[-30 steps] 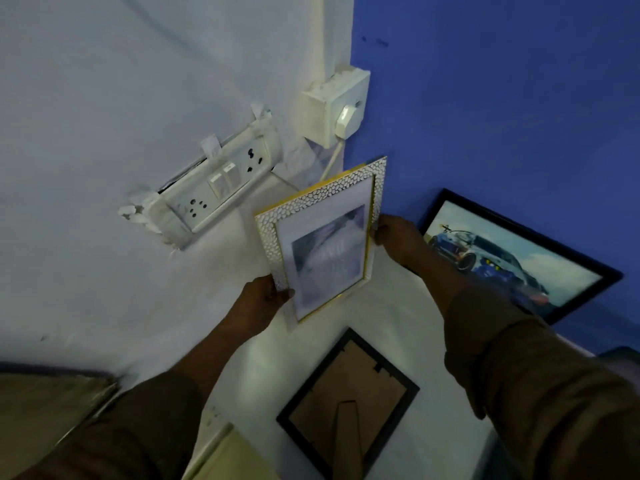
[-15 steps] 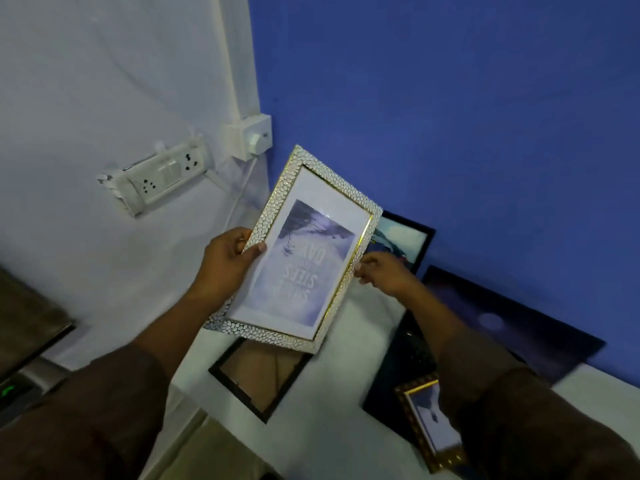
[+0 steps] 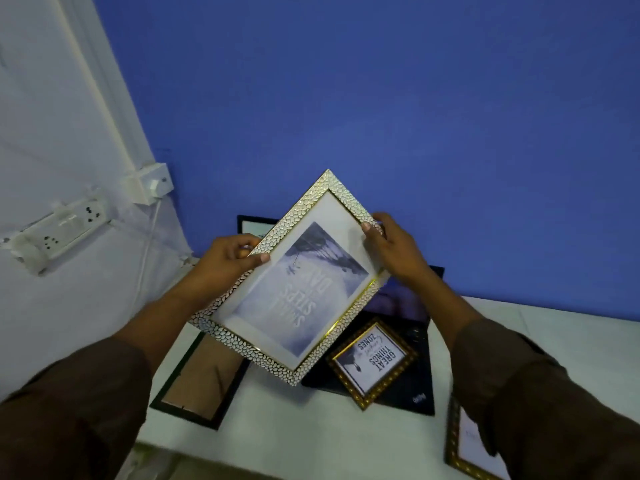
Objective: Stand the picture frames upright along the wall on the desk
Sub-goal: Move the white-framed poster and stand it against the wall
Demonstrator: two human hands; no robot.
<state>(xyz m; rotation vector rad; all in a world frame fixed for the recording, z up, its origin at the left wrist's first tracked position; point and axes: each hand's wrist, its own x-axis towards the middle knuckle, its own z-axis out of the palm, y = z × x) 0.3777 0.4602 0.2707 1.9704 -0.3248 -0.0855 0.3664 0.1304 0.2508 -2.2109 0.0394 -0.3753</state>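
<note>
From the head view we see both hands holding the white frame (image 3: 294, 282) in the air above the desk (image 3: 304, 424), tilted so that one corner points up toward the blue wall (image 3: 381, 98). Our left hand (image 3: 225, 261) is closed on the frame's upper left edge, thumb lying across the pebbled border and fingers hidden behind it. Our right hand (image 3: 394, 247) is closed on the upper right edge near the top corner, fingertips on the front border. The print inside reads upside down to us, facing up.

Below the white frame, on the desk, a black frame (image 3: 204, 382) lies face down with its brown backing and stand showing, partly covered by the held frame in this view. To the right a small gold frame (image 3: 374, 362) lies face up on a dark laptop (image 3: 415, 386), its text also upside down to us. Another gold frame (image 3: 464, 448) lies at the lower right edge of the desk, half hidden by our right sleeve (image 3: 536, 393). Behind our left hand a dark-edged frame (image 3: 252, 223) stands against the blue wall; we cannot make out its picture.

On the white wall (image 3: 52, 133) at left sit a socket strip (image 3: 65, 226) and a switch box (image 3: 149, 181), with a cable running down from the box.
</note>
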